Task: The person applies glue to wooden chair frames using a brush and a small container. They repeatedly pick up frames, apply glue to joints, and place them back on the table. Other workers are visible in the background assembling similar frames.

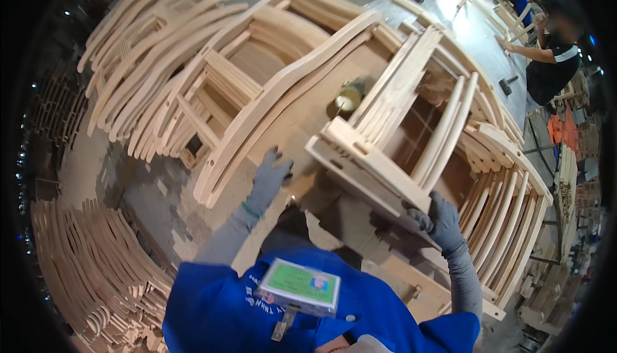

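My left hand (270, 176), in a grey glove, hovers with its fingers apart and holds nothing. Nearest to it is the end of a long curved wooden rail (283, 89) of a stacked frame. My right hand (443, 224), gloved too, grips the near corner of a pale wooden frame (379, 173). This frame lies tilted on the pile, with slotted holes along its near rail and two rounded slats across it. A round tin (348, 99) with pale contents stands between the rail and the frame. The underside of my right grip is hidden.
Stacked curved frames (154, 63) fill the far left, and more curved parts (83, 256) lie near left. Several slatted frames (498, 224) stand on the right. Behind is a shiny worktable (450, 12) with a mallet (508, 85); co-workers (553, 57) stand around it.
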Motion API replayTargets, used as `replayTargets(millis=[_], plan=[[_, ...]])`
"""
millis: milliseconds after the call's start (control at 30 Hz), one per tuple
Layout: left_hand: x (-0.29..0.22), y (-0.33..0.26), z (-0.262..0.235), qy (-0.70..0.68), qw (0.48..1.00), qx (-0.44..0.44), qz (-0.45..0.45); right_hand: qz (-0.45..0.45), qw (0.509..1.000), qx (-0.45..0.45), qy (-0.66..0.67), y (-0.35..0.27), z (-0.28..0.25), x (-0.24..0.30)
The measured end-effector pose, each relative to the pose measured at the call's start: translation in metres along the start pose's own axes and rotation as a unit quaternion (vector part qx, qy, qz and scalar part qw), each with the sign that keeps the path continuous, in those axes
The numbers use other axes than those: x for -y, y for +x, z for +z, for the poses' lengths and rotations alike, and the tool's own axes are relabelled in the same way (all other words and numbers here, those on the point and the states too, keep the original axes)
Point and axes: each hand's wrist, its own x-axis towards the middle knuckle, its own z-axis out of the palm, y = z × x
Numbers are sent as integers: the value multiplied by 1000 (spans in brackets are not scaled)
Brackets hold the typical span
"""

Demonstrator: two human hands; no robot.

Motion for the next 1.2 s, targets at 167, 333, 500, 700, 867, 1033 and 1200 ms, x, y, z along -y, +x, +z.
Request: replayTargets(millis=[167,333,500,700,867,1033,1200], plan=[[14,97,-40,220,966,132,22,44,988,-28,-146,-3,5,26],[57,140,10,452,853,89,243,120,974,-160,-111,11,12,91],[67,172,50,511,823,210,135,103,973,-194,-73,53,17,148],[10,176,-8,307,901,307,24,6,969,-206,-136,101,12,165],[-181,121,-14,28,885,447,-129,-110,967,-107,-204,153,16,168],[-230,119,35,57,809,572,-124,-114,935,-262,-209,177,25,153],[-77,290,90,193,906,305,220,1,915,-402,38,136,1,153]])
